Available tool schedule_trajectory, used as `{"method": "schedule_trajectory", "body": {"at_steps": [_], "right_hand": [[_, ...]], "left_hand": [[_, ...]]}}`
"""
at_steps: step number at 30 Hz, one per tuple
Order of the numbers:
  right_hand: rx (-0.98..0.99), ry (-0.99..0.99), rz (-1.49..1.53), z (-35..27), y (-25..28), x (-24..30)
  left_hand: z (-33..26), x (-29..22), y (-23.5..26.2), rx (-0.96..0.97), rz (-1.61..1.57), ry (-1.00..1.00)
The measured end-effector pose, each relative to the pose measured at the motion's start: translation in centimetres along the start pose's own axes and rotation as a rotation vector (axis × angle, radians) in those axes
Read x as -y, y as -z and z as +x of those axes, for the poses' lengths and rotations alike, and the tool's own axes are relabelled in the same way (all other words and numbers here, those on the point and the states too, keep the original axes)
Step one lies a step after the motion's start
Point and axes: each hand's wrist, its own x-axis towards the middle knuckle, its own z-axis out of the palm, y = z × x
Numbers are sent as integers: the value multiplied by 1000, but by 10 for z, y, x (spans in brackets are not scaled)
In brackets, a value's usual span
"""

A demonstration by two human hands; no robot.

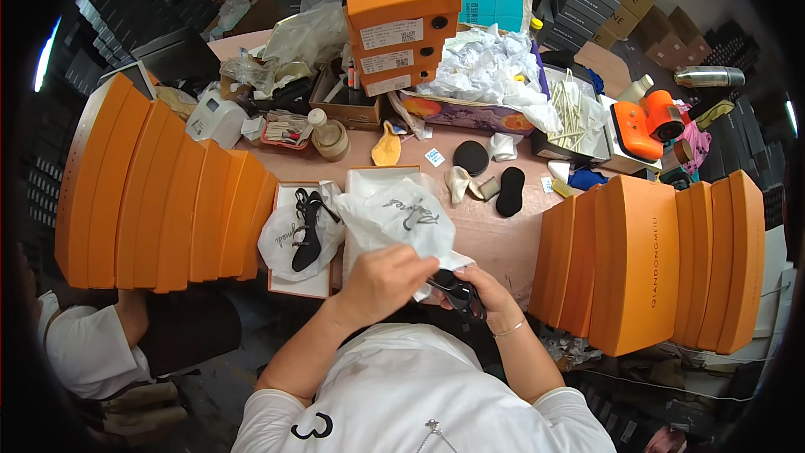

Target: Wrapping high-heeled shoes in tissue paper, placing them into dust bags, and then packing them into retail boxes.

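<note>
My right hand [495, 295] grips a black shoe [458, 289] close to my body, just past the table's front edge. My left hand [387, 281] is closed in a pinch beside the shoe's opening; what lies between its fingertips is hard to make out. White tissue paper [453, 262] shows between the two hands. Behind them, a white printed bag [407, 216] lies over an open box [381, 174]. To the left, another black strappy shoe [308, 235] rests on a white bag [277, 236] inside an open shoebox [303, 288].
Orange shoeboxes [172, 193] stand in a row at left, more orange shoeboxes [629, 260] at right. Ahead are stacked orange boxes [398, 0], a bin of crumpled paper [482, 67], black round pads [470, 158] and an orange tape dispenser [637, 130]. A person [92, 344] sits at left.
</note>
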Motion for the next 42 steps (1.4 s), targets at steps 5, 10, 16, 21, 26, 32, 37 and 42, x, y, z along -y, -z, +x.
{"method": "schedule_trajectory", "body": {"at_steps": [5,10,16,21,26,32,37,42], "right_hand": [[-394,564,327,17,-42,-5],[-526,616,109,26,-30,-9],[-853,506,-1356,10,-10,-23],[-698,156,-2220,47,8,-17],[-271,22,-2318,23,20,-24],[210,-289,-1752,-16,0,-9],[67,-163,-1215,18,-46,24],[-133,181,-1019,50,-47,41]], "left_hand": [[5,-30,-47,63,-83,-272],[-17,-51,-92,179,-425,-231],[-49,-13,-88,298,-657,207],[-130,155,-48,-518,225,779],[-170,233,-31,-154,314,986],[-182,237,-7,-298,-41,948],[-163,168,41,-567,-933,818],[-149,114,56,-487,-1227,775]]}}
